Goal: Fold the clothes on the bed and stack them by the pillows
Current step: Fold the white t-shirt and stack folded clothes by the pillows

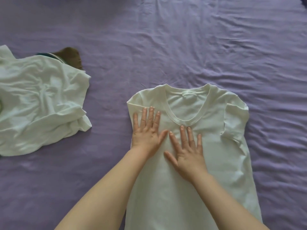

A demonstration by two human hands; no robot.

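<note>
A white T-shirt (221,155) lies face up on the purple bed sheet (166,47), neckline away from me, with both sleeves folded inward so the body forms a long narrow strip. My left hand (147,130) rests flat on its upper left chest, fingers spread. My right hand (186,151) presses flat just below the collar, fingers apart. Neither hand grips the fabric. A crumpled heap of white clothes (41,100) lies at the left.
A brown garment (71,56) and a dark striped edge (48,55) stick out from behind the crumpled heap. A dark scrap (304,1) shows at the top right corner. Wrinkled sheet stretches beyond the shirt; no pillows are in view.
</note>
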